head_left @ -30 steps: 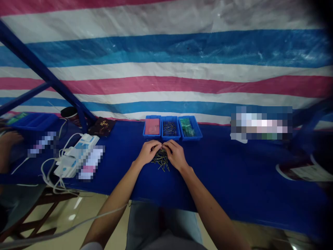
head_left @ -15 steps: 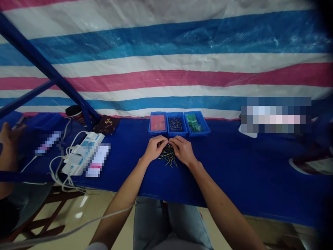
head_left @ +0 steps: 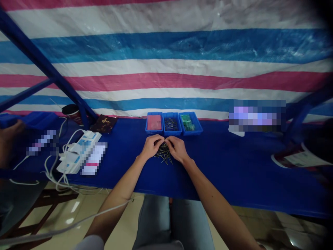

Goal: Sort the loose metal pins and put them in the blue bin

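My left hand (head_left: pixel 150 146) and my right hand (head_left: pixel 178 148) meet at the fingertips over a pile of thin dark and yellowish screw-like pieces (head_left: pixel 163 156). Both hands are closed in a pinch; whatever sits between the fingertips is hidden or too small to name. Just beyond them stand three blue bins in a row. Flat pink pieces (head_left: pixel 154 122) fill the left one, similar thin dark pieces (head_left: pixel 171 124) lie in the middle one, and green packets (head_left: pixel 187 122) are in the right one.
A white power strip (head_left: pixel 78 152) with tangled cables lies left on the blue table (head_left: pixel 223 166), beside a blurred-out phone-like item (head_left: pixel 94 158). A brown packet (head_left: pixel 104 124) lies behind. A cup (head_left: pixel 301 158) is at right. Another person's hand (head_left: pixel 10 139) shows far left.
The view has shifted slightly, so the table things sit a little further left. My hands stay pinched together over the pile. The other person's hand has moved.
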### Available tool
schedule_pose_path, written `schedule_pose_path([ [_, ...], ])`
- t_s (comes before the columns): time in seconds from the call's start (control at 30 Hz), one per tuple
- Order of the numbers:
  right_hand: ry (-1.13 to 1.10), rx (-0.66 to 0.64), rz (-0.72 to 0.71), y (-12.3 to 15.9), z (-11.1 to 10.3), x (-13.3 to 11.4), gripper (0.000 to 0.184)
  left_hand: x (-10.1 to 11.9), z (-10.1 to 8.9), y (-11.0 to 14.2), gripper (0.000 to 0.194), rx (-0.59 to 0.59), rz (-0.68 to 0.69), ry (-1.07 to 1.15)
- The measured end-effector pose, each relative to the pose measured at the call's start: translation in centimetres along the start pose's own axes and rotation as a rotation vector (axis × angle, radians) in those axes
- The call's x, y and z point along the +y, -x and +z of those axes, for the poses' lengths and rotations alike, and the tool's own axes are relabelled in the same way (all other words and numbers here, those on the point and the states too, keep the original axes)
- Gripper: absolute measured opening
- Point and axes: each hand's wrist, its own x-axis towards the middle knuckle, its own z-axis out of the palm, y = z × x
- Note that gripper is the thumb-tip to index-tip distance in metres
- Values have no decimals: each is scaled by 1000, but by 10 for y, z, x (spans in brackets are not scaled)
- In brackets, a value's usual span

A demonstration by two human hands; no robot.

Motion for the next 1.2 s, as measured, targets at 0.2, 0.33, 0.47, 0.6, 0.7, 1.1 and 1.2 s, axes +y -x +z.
schedule_pose_path([
  [0.2,22,-16,40,-3,-3,3,35,2,5,1,27,23,8,-33],
  [0.33,42,-14,59,-5,-1,6,41,2,6,3,25,22,18,-79],
  [0.47,61,4,83,-6,2,7,46,3,7,4,23,2,64,-120],
  [0.6,55,30,107,-5,3,7,54,3,8,4,25,-37,106,-206],
  [0.7,14,51,127,-6,1,7,58,1,9,4,24,-23,94,-249],
  [1.1,-48,55,61,0,-1,0,22,-3,6,6,16,-37,80,-237],
  [1.2,-29,42,17,0,0,1,18,-6,6,5,15,-21,65,-233],
])
